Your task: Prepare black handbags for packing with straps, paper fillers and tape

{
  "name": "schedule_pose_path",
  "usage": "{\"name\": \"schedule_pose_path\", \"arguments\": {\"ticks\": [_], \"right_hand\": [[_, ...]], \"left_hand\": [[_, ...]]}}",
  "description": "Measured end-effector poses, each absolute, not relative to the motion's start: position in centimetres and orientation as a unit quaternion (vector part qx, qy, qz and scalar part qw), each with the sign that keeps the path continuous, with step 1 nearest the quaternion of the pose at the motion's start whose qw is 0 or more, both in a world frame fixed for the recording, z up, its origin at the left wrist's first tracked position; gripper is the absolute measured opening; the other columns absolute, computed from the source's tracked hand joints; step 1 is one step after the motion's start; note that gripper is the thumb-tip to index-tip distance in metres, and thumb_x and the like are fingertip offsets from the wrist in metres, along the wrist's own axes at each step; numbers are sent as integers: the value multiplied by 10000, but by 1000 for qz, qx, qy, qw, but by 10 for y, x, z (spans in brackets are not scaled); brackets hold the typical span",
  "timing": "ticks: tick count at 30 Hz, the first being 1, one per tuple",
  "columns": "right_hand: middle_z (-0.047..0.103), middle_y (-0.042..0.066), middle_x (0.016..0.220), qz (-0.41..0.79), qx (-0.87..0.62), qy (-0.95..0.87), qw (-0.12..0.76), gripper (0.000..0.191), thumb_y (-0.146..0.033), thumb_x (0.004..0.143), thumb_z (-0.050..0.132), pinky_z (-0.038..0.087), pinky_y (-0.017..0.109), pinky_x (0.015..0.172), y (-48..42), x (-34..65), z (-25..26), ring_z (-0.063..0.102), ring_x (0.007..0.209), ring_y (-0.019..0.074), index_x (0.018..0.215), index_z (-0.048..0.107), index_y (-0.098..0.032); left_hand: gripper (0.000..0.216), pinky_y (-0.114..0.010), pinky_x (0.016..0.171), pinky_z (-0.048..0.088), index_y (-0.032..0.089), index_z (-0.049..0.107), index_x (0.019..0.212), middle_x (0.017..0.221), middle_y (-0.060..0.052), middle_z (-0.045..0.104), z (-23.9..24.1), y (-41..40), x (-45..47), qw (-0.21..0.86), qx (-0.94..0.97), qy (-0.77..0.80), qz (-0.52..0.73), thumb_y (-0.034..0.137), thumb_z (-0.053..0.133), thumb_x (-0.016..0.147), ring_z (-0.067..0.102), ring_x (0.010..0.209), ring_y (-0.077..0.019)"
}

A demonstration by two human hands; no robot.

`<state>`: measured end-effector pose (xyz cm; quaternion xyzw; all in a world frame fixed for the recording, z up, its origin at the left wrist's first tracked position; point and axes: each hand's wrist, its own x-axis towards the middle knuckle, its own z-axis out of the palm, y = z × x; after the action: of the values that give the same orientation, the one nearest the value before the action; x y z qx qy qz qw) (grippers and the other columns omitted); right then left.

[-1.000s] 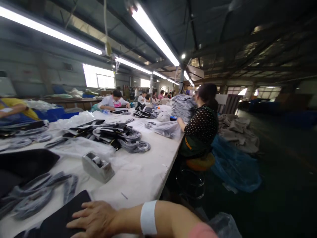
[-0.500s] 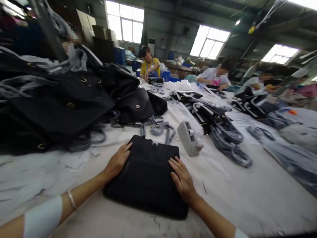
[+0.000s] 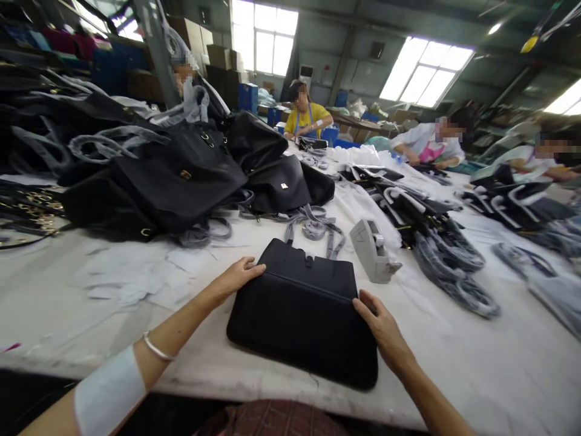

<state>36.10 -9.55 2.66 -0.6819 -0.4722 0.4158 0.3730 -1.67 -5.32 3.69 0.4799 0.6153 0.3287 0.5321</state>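
Bag: a flat black bag (image 3: 304,309) lies on the white table (image 3: 476,375), close to the near edge, directly between the two hands.
Left hand: the left hand (image 3: 233,277) is laid against the bag's upper left corner, fingers (image 3: 252,267) stretched along the top edge; nothing is clasped, only touched.
Right hand: the right hand (image 3: 385,330) is pressed against the bag's right edge, thumb on the upper surface; whether the fingers curl beneath cannot be told.
Doing it well: judged from this hold, the bag is best kept flat and square, with equal pressure from both sides so the panel is not creased.
Beyond the grip: a grey tape dispenser (image 3: 373,249) stands just past the right hand; grey wrapped straps (image 3: 318,227) lie just past the bag's top edge.
Left of the grip: a heap of black bags (image 3: 172,175) is piled well beyond the left hand; loose white paper (image 3: 127,278) lies nearer.
Counts: one bag held, two hands, one tape dispenser, four other people seated or standing farther along; heaped bags too overlapped to be counted.
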Motion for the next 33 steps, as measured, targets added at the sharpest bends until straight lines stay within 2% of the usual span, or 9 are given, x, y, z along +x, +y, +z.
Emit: {"name": "schedule_pose_path", "arguments": {"ticks": [3, 8, 11, 15, 17, 21, 24, 28, 33], "right_hand": [[613, 170, 1256, 461, -673, -457, 355, 768, -567, 663, 734, 420, 436, 1052, -90, 375, 22, 577, 1178, 301, 1280, 522, -161], [596, 179, 1239, 480, -664, -490, 298, 899, -540, 599, 773, 553, 401, 811, -90, 387, 17, 682, 909, 271, 1331, 441, -138], [600, 156, 1220, 498, -658, -490, 281, 929, -520, 595, 776, 562, 368, 715, -96, 384, 26, 683, 837, 246, 1363, 399, -156], [693, 105, 1005, 553, -644, -456, 268, 891, -492, 628, 770, 558, 376, 745, -105, 378, 38, 689, 855, 266, 1358, 386, -154], [707, 102, 987, 575, -631, -450, 263, 822, -479, 632, 774, 556, 380, 772, -107, 377, 41, 688, 882, 277, 1306, 435, -152], [702, 108, 1063, 558, -635, -468, 257, 609, -502, 663, 734, 544, 384, 839, -112, 374, 46, 666, 972, 294, 1147, 568, -173], [680, 102, 1141, 552, -628, -480, 264, 567, -530, 690, 692, 525, 396, 899, -118, 374, 48, 643, 1033, 299, 1134, 605, -188], [683, 104, 1141, 602, -602, -455, 261, 635, -510, 653, 732, 538, 401, 881, -125, 380, 42, 649, 1024, 305, 1180, 603, -179], [708, 101, 1068, 614, -625, -409, 256, 575, -485, 645, 759, 567, 364, 793, -120, 379, 39, 688, 908, 278, 1102, 619, -165]], "left_hand": [[865, -357, 1019, 424, 119, 512, 1271, 1340, -178, 543, 41, -68, -17, 580, 465, 591, 314, 647, 726, 620, 521, 1231, -316], [588, -366, 869, 487, 127, 617, 991, 1035, -101, 688, 47, -96, -7, 651, 462, 532, 284, 597, 704, 650, 615, 1046, -316], [514, -343, 794, 483, 150, 603, 909, 939, -60, 678, 46, -105, -2, 620, 477, 547, 299, 592, 682, 661, 617, 968, -291], [468, -314, 699, 448, 179, 560, 811, 790, -10, 611, 42, -108, 1, 533, 528, 596, 286, 630, 604, 697, 579, 805, -233], [479, -312, 669, 441, 189, 530, 779, 741, 1, 577, 39, -107, 2, 517, 535, 613, 267, 659, 579, 698, 561, 755, -221], [586, -354, 778, 487, 184, 554, 945, 948, -58, 649, 39, -110, 2, 583, 500, 579, 273, 642, 679, 603, 603, 930, -286], [650, -376, 898, 482, 184, 549, 1081, 1108, -85, 651, 38, -117, 2, 624, 469, 545, 306, 593, 722, 605, 584, 1082, -311], [607, -376, 920, 489, 175, 565, 1088, 1119, -88, 660, 30, -119, 3, 621, 449, 547, 337, 571, 718, 655, 599, 1079, -296], [642, -380, 854, 522, 144, 567, 1075, 1087, -115, 667, 24, -113, 3, 640, 424, 552, 325, 583, 738, 638, 624, 1025, -306]]}}
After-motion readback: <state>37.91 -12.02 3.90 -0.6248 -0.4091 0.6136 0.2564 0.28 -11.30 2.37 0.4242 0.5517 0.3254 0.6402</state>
